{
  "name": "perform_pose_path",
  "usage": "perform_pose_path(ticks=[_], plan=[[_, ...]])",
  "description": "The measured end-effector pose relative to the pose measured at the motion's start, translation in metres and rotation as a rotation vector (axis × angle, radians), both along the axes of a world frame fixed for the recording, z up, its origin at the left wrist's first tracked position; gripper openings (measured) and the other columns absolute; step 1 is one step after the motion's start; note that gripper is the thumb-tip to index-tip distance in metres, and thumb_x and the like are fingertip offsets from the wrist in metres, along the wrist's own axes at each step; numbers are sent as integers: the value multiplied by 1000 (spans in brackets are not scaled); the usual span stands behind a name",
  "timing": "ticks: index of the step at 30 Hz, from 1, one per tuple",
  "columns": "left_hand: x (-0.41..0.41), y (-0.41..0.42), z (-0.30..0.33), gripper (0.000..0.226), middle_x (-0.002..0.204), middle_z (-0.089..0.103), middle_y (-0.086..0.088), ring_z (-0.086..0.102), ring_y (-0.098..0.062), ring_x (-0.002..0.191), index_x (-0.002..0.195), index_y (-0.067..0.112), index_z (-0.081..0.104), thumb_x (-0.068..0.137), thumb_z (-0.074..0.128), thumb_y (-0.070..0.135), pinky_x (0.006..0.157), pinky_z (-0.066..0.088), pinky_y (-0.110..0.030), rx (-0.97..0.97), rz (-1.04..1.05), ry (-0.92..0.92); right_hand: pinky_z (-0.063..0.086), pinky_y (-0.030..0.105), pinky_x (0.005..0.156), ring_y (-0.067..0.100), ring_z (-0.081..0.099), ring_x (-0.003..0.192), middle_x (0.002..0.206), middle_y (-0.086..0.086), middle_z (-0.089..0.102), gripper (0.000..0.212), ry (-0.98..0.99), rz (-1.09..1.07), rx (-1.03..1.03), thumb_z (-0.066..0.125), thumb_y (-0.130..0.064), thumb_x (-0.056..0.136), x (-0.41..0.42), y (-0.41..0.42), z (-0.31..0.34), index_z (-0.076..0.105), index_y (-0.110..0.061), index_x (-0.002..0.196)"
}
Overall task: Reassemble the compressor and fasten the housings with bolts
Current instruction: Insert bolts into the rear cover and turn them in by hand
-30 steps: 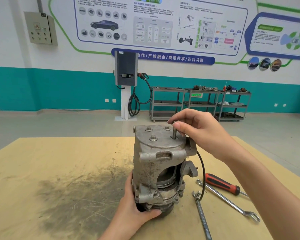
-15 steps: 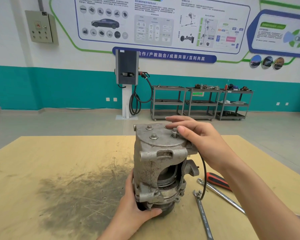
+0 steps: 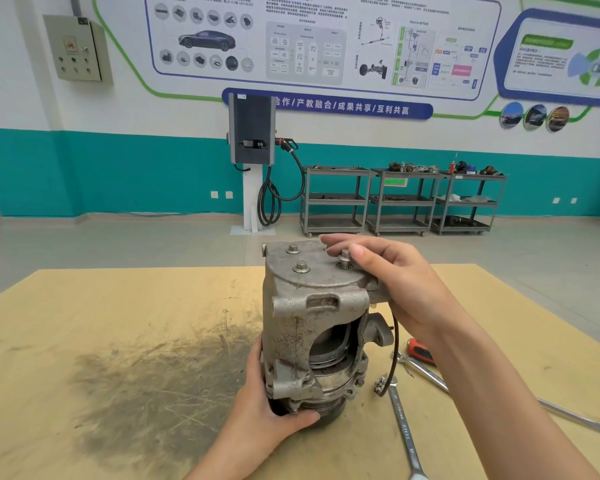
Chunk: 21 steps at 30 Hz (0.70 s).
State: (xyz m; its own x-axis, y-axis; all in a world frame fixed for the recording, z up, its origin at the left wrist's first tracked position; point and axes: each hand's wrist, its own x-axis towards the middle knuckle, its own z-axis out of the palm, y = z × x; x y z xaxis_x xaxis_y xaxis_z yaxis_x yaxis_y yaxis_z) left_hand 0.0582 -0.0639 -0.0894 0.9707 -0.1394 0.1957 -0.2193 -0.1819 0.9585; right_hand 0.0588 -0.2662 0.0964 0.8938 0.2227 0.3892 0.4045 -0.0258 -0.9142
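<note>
Auto training workshop: EV charger [image 3: 252, 133], parts carts [image 3: 404, 202], wall charts [image 3: 323, 43].

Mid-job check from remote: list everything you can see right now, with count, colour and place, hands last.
compressor: one, grey metal, upright at table centre
bolts: three visible in its top face, grey
table: one, tan, dark smudge left of compressor
wrenches: two, silver, on table right of compressor
screwdriver: one, red and black handle, behind the wrenches
cable: one, black, hanging off compressor's right side
carts: three, grey, by far wall
charger: one, grey, on white post by wall
control box: one, beige, on wall upper left
left hand: grips compressor base
right hand: fingers pinch the right-hand bolt
</note>
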Motion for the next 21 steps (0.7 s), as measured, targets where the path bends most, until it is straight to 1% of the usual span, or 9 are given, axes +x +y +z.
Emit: perform_pose_path(ticks=[3,6,7,9,12,15,18,19,21], plan=[[-2,0,5,122,110,41,61,41,35,104,123,70,2,46,94,51,76,32,10,-5,-9,8,51,29,83,14,68,104,113,-3,73,5,26,-48,42,67,-15,85,2,5,1,69,-10,84],[-4,0,8,126,116,42,57,43,31,108,127,69,3,35,89,67,77,35,8,-10,-13,16,51,24,77,10,68,97,109,-3,74,15,8,-79,51,72,-24,75,4,6,-1,69,-12,84],[-4,0,8,127,116,42,58,43,31,108,127,69,3,34,88,69,78,34,8,-9,-14,13,51,24,79,9,68,99,109,-4,74,17,0,-70,40,70,-26,78,3,5,-1,71,-13,90],[-5,0,9,126,116,40,59,41,33,108,125,70,1,33,87,71,78,33,9,0,-9,2,51,32,91,13,65,109,114,-4,72,19,-13,-33,22,60,-22,91,1,2,-3,74,-16,101],[-5,0,10,125,115,38,61,39,34,108,121,74,-1,31,85,73,77,32,9,13,3,4,48,39,99,17,64,114,118,-3,71,19,-10,-6,66,56,-12,95,1,0,-5,75,-13,94],[-6,-1,10,123,115,38,61,39,35,107,119,76,-1,31,85,74,76,32,9,17,8,7,50,35,94,16,66,108,112,-2,73,7,-1,-47,80,66,-16,85,4,5,-4,70,-12,87],[-5,-1,10,124,114,39,61,40,34,107,120,74,0,31,86,74,78,33,9,8,6,2,52,23,78,12,68,100,107,-2,74,23,-18,-96,83,74,-26,69,6,7,-4,64,-11,84],[-5,-1,10,125,114,38,61,40,34,107,121,73,0,31,86,73,78,33,9,4,2,2,51,20,76,11,68,99,105,-3,74,24,-27,-106,71,75,-27,70,5,8,-4,65,-12,86],[-5,-1,10,126,113,37,62,40,35,106,123,71,0,32,87,72,78,33,9,-2,-6,3,51,20,78,10,67,100,106,-3,74,18,-45,-97,27,71,-25,81,3,6,-5,71,-15,97]])
